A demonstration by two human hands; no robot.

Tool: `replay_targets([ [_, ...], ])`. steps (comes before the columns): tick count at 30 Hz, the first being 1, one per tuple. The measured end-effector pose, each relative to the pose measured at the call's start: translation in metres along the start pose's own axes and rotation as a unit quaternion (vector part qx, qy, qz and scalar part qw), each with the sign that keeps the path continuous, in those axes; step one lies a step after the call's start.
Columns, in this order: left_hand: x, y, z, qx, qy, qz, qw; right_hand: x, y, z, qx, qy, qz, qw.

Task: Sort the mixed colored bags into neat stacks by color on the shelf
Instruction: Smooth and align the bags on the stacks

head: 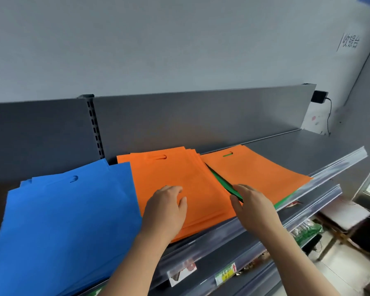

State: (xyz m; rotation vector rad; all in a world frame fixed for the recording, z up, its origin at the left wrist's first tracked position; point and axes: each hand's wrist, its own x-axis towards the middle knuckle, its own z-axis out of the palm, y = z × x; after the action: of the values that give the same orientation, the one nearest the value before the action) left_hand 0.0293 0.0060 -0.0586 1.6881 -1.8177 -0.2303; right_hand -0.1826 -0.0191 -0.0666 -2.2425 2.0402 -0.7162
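A dark grey metal shelf [286, 150] crosses mid-frame under a pale grey wall [158, 50]; a stack of flat blue fabric bags [62, 221] lies lower left, a stack of flat orange fabric bags [171, 171] at centre, a single orange bag [254, 169] over green bags [222, 180] just right; the left hand [167, 208] rests flat on the orange stack, grip open, holding nothing; the right hand [254, 204] touches the green edge, its grip impossible to tell.

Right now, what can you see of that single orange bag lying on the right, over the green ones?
The orange bag is a flat sheet of fabric-like material with a handle slot near its far edge, green showing through. It lies skewed on the green bags on the shelf, one corner reaching the front rail. The right hand is at its near left edge; grip unclear.
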Motion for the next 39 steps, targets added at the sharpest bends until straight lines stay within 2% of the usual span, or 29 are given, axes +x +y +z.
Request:
replay_targets([
  [9, 0.050, 0.050, 0.064, -0.019, -0.035, 0.006, 0.999, 0.057, 0.093, -0.001, -0.048, -0.038, 0.032, 0.998],
  [14, 0.072, 0.087, 0.108, -0.040, -0.052, -0.041, 0.997, 0.097, 0.159, -0.001, -0.085, -0.086, 0.041, 0.992],
  [19, 0.090, 0.119, 0.142, -0.015, -0.089, -0.109, 0.990, 0.126, 0.212, 0.004, -0.098, -0.117, 0.038, 0.988],
  [22, 0.097, 0.129, 0.157, 0.004, -0.099, -0.163, 0.982, 0.128, 0.223, 0.013, -0.086, -0.098, 0.014, 0.991],
  [26, 0.106, 0.140, 0.162, -0.019, -0.072, -0.238, 0.968, 0.128, 0.225, 0.016, -0.077, -0.071, -0.029, 0.994],
  [31, 0.112, 0.149, 0.165, -0.048, -0.042, -0.305, 0.950, 0.129, 0.237, 0.012, -0.064, -0.076, -0.071, 0.992],
  [35, 0.116, 0.152, 0.169, -0.084, -0.036, -0.322, 0.942, 0.130, 0.250, 0.013, -0.038, -0.070, -0.073, 0.994],
  [39, 0.116, 0.154, 0.178, -0.117, -0.043, -0.315, 0.941, 0.129, 0.257, 0.014, -0.094, -0.080, -0.025, 0.992],
])
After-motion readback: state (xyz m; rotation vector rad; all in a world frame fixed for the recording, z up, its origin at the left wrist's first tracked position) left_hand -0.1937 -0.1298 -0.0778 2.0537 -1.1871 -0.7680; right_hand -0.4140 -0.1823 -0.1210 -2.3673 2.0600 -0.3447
